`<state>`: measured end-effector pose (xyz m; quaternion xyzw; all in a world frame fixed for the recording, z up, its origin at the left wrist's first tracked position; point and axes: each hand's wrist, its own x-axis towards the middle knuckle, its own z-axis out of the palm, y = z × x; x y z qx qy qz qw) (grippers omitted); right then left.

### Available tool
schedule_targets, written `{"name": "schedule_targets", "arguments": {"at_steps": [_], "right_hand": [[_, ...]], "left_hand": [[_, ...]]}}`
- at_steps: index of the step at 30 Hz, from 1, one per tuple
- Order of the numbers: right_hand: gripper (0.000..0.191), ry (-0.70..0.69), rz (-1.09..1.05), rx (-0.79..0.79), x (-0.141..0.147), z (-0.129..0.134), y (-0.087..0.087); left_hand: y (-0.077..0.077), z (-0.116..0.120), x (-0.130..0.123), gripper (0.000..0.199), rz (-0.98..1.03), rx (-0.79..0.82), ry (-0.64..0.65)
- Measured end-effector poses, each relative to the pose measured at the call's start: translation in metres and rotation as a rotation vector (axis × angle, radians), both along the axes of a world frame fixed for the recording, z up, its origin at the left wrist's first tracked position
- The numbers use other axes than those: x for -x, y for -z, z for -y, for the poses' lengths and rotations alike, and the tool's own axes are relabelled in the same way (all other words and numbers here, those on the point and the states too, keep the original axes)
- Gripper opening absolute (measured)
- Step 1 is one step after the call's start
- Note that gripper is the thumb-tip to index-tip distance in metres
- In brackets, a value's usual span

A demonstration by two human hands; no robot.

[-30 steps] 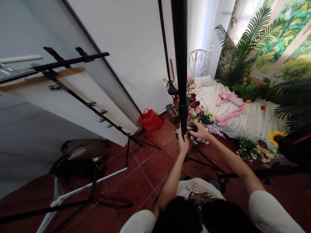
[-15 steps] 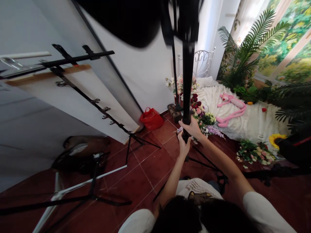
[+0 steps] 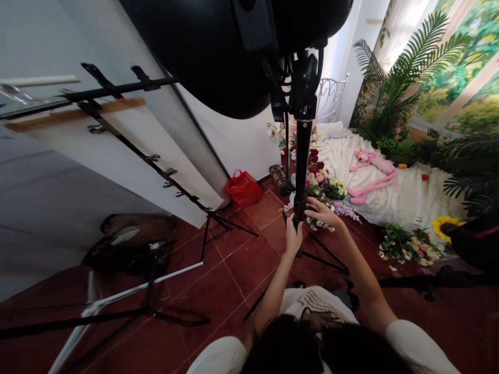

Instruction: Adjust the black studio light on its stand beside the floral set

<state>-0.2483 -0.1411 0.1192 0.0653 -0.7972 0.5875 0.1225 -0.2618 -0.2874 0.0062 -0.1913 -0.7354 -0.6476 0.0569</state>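
Note:
A black light stand [image 3: 303, 156] rises in front of me, carrying a large black lamp head [image 3: 218, 57] that fills the top of the view. Low on the pole, my left hand [image 3: 293, 236] is wrapped round the stand near a dark collar. My right hand [image 3: 323, 212] is just to the right of the pole at about the same height, its fingers apart and their tips close to the collar. Whether those fingertips touch it I cannot tell. Flowers [image 3: 319, 179] show behind the pole.
At left stands a backdrop board [image 3: 156, 161] clipped to a black stand, with tripod legs [image 3: 148, 311] below. A red bag [image 3: 244, 188] lies by the wall. To the right are a white-draped bed [image 3: 413, 197] with a pink toy [image 3: 378, 165], and palm leaves [image 3: 405, 72].
The lamp head has come down along with the upper pole and shows more fully. My right hand has let go of the pole and opened beside it. My left hand stays on the stand.

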Motion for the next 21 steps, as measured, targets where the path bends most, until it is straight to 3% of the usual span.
{"name": "schedule_targets", "arguments": {"at_steps": [4, 11, 17, 21], "right_hand": [[0.043, -0.016, 0.083, 0.056, -0.006, -0.023, 0.008], [0.032, 0.043, 0.137, 0.201, 0.011, -0.004, 0.042], [0.02, 0.262, 0.225, 0.092, 0.036, 0.004, 0.044], [0.021, 0.405, 0.271, 0.04, 0.041, 0.013, 0.045]], "left_hand": [[-0.001, -0.001, 0.0, 0.046, -0.024, 0.014, -0.014], [-0.001, -0.001, 0.0, 0.046, -0.027, 0.028, -0.03], [-0.001, -0.001, -0.002, 0.049, -0.01, 0.025, -0.033], [0.018, 0.005, -0.01, 0.05, 0.042, 0.144, -0.032]]}}
